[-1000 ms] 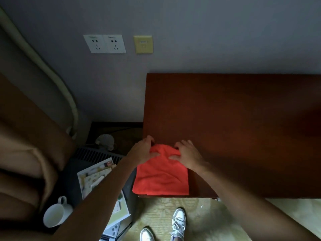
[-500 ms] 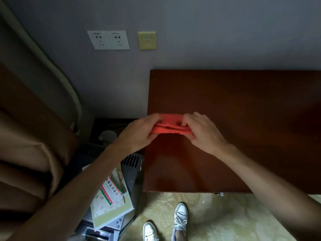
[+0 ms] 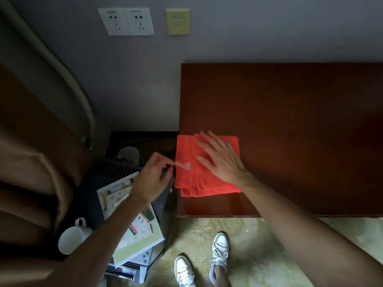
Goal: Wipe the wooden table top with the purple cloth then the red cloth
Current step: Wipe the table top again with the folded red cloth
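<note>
The red cloth (image 3: 209, 183) lies folded flat on the dark wooden table top (image 3: 290, 121), at its left edge near the front. My right hand (image 3: 219, 158) rests palm down on the cloth with fingers spread. My left hand (image 3: 154, 179) is just off the table's left edge, its fingertips pinching the small pale tag (image 3: 183, 165) at the cloth's left side. No purple cloth is in view.
Left of the table, a low dark stand carries a stack of booklets (image 3: 132, 224) and a white mug (image 3: 71, 239). Brown curtains (image 3: 31, 172) hang at far left. The wall behind has sockets (image 3: 127, 21). My shoes (image 3: 219, 251) stand on pale carpet below the table's front edge.
The cloth, bunched between both hands half a second ago, now lies folded flat at the left edge. My right hand has flattened onto it; my left moved off the edge to the tag.
</note>
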The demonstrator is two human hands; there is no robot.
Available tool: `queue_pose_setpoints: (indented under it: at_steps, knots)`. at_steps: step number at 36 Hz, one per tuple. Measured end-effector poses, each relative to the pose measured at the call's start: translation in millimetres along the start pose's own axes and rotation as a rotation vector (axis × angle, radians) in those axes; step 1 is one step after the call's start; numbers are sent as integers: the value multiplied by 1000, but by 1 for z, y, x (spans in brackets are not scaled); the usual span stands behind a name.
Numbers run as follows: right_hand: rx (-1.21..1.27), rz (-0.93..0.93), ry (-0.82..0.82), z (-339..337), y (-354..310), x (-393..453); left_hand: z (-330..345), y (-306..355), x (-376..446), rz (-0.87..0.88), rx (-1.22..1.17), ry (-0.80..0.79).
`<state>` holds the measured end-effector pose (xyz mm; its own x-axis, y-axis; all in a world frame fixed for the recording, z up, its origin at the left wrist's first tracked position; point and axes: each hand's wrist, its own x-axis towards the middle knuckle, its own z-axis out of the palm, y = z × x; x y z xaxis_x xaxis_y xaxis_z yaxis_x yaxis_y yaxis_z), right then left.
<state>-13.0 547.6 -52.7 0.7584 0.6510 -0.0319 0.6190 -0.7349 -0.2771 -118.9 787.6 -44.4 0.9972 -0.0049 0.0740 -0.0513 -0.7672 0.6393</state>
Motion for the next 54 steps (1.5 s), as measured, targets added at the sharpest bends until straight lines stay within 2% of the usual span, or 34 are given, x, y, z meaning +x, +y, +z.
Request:
queue_pose_setpoints:
  at_steps: [4,9,15,19,22,24,27,31,34,38,42,49,54]
  knots:
    - [-137,21,10,28,-11,4,6,-30,3,-169,-105,83]
    - [-182,-10,-31,32,-32,-37,11,-41,-5,-185,-102,57]
    - [-198,-181,-20,39,-48,-79,18,-42,-4,-238,-116,89]
    - [-161,-313,-69,33,-32,-60,23,-35,15,-194,-139,88]
    - [-163,-483,-131,21,-6,-22,26,-31,34,-131,-113,119]
    - [-179,-525,-159,16,15,12,28,-30,46,-131,-130,163]
    - [-173,-484,-140,7,52,73,33,-27,61,-181,-195,257]
    - [-190,-432,-111,-8,92,158,51,-18,71,-333,-364,384]
    - [-202,-408,-95,-16,111,210,69,-10,75,-377,-406,352]
    - [-197,-438,-93,-25,134,265,89,11,83,-344,-326,321]
    - [-186,-386,-92,-37,150,308,97,14,86,-341,-190,327]
    - [-152,-222,-47,-43,155,331,98,13,88,-341,-72,305]
    - [-89,65,59,-29,141,298,94,18,86,-291,17,333]
